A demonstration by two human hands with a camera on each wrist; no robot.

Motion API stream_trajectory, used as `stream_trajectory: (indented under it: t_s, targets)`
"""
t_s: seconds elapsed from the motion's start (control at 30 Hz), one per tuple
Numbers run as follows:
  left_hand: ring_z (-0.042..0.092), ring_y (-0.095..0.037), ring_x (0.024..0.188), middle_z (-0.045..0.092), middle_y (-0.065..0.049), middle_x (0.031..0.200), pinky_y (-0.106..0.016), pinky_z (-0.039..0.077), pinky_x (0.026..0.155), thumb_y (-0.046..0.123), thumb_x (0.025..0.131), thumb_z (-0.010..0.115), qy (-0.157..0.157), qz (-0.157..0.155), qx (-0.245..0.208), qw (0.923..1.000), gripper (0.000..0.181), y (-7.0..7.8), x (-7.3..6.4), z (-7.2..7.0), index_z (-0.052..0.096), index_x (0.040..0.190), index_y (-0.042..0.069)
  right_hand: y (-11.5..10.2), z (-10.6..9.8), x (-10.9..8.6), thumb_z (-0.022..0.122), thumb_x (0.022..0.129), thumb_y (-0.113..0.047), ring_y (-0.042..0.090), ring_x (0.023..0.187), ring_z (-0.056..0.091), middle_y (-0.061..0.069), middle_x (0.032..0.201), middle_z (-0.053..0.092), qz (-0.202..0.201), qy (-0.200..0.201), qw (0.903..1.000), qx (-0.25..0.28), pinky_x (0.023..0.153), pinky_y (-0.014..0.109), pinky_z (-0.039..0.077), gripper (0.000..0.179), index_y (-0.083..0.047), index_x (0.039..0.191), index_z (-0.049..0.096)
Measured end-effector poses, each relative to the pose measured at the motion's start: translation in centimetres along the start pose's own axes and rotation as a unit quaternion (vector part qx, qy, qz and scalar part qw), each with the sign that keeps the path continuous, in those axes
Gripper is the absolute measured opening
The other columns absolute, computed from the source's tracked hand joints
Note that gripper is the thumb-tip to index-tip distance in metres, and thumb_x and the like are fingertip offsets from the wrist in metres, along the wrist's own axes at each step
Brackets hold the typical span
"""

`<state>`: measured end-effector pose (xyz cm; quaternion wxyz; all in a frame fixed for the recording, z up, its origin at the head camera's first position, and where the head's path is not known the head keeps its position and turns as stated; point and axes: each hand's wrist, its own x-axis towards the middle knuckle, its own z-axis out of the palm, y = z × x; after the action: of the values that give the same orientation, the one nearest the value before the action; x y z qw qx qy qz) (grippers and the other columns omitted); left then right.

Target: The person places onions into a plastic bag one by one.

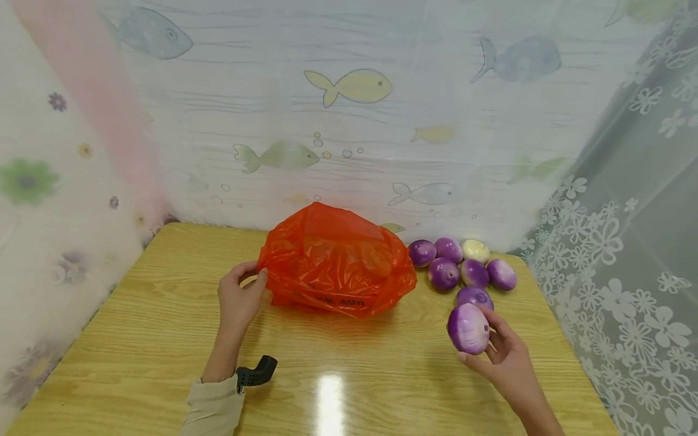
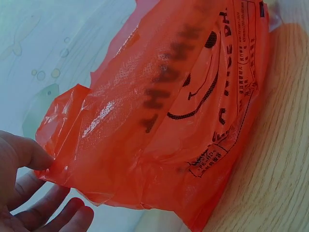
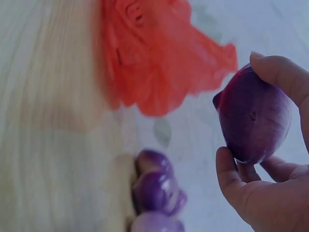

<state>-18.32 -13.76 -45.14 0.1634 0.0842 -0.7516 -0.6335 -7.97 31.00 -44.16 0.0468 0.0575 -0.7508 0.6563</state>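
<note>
A red plastic bag (image 1: 338,266) with black printing lies on the table, puffed up. At its left edge my left hand (image 1: 240,297) pinches the film between thumb and fingers; in the left wrist view the thumb presses on the bag's corner (image 2: 58,145). My right hand (image 1: 504,357) grips a purple onion (image 1: 468,329) with white streaks, thumb on one side and fingers on the other. In the right wrist view the held onion (image 3: 253,116) is raised, with the bag beyond it. Behind it, another purple onion (image 1: 475,297) is partly hidden.
Several purple onions (image 1: 443,274) and one pale onion (image 1: 475,251) sit together at the table's back right. The wooden table (image 1: 136,339) meets a fish-print curtain (image 1: 349,121) at the back. A black strap mount (image 1: 256,372) sticks out from the left wrist.
</note>
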Motion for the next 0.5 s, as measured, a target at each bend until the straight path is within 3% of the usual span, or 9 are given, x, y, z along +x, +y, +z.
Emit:
stream_trajectory:
  t_s: [0.17, 0.5]
  targets:
    - [0.060, -0.034, 0.124, 0.063, -0.025, 0.125, -0.002, 0.049, 0.076, 0.011, 0.099, 0.064, -0.014, -0.011, -0.011, 0.9998, 0.028, 0.1, 0.0, -0.3, 0.065, 0.120, -0.008, -1.9, 2.3, 1.1, 0.075, 0.075, 0.021, 0.002, 0.122, 0.055, -0.007, 0.144, 0.049, -0.045, -0.037, 0.9982, -0.013, 0.097, 0.015, 0.052, 0.088, 0.004, 0.152, 0.036]
    - [0.066, -0.035, 0.114, 0.069, -0.027, 0.116, -0.003, 0.049, 0.080, 0.006, 0.099, 0.061, 0.000, 0.009, 0.000, 1.0000, 0.021, 0.0, 0.0, -0.2, 0.066, 0.115, -0.007, -3.9, 6.3, 3.8, 0.081, 0.077, 0.011, 0.011, 0.126, 0.055, 0.003, 0.148, 0.049, -0.074, -0.112, 0.9906, -0.026, 0.102, 0.018, 0.050, 0.087, -0.003, 0.152, 0.040]
